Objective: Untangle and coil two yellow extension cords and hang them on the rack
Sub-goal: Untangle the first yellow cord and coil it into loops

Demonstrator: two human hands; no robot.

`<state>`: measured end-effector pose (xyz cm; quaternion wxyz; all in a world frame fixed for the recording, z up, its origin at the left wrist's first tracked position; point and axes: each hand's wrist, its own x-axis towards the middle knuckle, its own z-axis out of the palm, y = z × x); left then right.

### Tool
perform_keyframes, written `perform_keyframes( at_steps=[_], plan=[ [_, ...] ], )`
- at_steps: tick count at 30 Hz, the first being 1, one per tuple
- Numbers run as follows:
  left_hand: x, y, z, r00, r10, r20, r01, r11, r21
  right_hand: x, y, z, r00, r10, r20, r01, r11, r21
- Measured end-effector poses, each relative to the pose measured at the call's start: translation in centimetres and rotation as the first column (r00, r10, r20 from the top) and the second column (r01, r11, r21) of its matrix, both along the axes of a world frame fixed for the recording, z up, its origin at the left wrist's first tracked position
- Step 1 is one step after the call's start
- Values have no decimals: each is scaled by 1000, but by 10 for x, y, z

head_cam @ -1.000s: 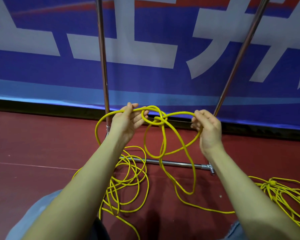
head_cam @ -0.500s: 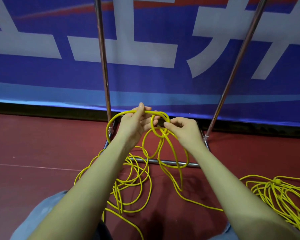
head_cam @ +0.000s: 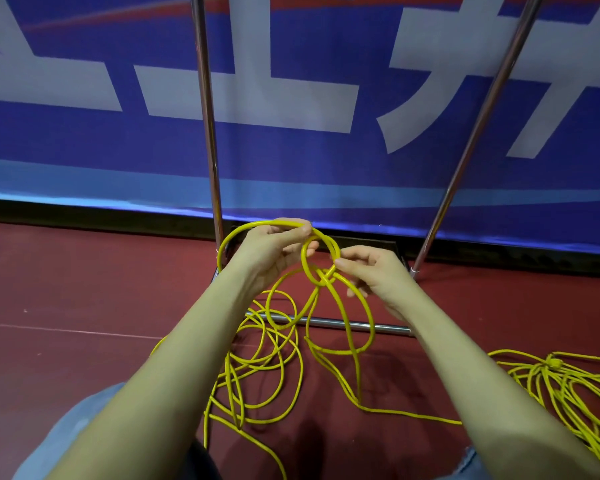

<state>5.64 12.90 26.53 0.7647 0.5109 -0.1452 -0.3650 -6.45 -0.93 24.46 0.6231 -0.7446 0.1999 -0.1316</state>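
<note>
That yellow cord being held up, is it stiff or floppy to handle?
Probably floppy: the yellow cord droops in loose loops below the left hand and right hand. It likely keeps some spring, since the loops stay rounded rather than collapsing. Apt to snag too: strands cross in a knot.

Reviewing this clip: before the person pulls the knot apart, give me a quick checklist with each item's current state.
1. Left hand holds the cord loop: ok.
2. Right hand pinches cord at the knot: ok.
3. Knot loose enough to open: cannot tell.
4. Slack below the knot lies free on the floor: ok, loose loops.
5. Cord clear of the rack's bottom bar: not ok, loops cross it.
6. Second cord pile apart from the held one: cannot tell.
</note>
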Motion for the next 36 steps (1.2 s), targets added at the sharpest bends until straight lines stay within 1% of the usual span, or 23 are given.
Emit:
perform_keyframes(
  at_steps=[3, 5, 8, 10, 13, 16, 18, 20, 24, 27, 30, 33, 34, 36],
  plan=[
    [0, -1, -3, 999, 38, 34, -39, 999, 28, -2, -3, -5, 1000, 7, -10, -7, 1000, -3],
    [-2, -3, -5, 999, 30, 25, -32, 998, 51, -1, -4, -5, 999, -39, 20, 39, 999, -20],
    [-6, -7, -7, 1000, -3, 19, 1, 997, 74, 0, -4, -1, 992, -107, 67, 113, 989, -91],
    [-9, -9, -8, 1000, 18, 23, -19, 998, 65, 2, -3, 0, 988, -124, 88, 135, 982, -129],
    [-8, -9, -9, 995, 87, 53, -89, 995, 40, 3, -2, 3, 991, -76, 107, 89, 988, -124],
    [-9, -9, -10, 995, 65, 78, -69, 997, 43, 2, -5, 6, 994, -23, 111, 43, 984, -175],
    [-10, -9, -9, 990, 48, 130, -57, 996, 63, 2, -7, 7, 992, -23, 124, 47, 979, -199],
    [-11, -11, -8, 983, 61, 172, -75, 994, 76, 2, -8, 8, 988, -44, 146, 75, 973, -219],
    [-11, -11, -3, 987, 55, 149, -61, 998, 35, 4, -10, 12, 975, -123, 187, 169, 951, -258],
    [-11, -8, -1, 995, -9, 103, 6, 1000, 25, 2, -11, 10, 961, -146, 235, 197, 958, -211],
    [-13, -7, -1, 999, -30, 28, 30, 1000, 2, 1, -12, 5, 961, -130, 244, 171, 973, -156],
    [-12, -10, 2, 999, 5, -39, -8, 997, -71, 6, -9, 0, 963, -61, 262, 64, 998, -1],
    [-11, -10, 4, 999, 16, -50, -20, 996, -92, 7, -8, -2, 965, -26, 260, 20, 999, 27],
    [-8, -9, 6, 997, 28, -68, -37, 991, -125, 7, -5, -2, 978, 69, 197, -71, 998, 1]
  ],
)
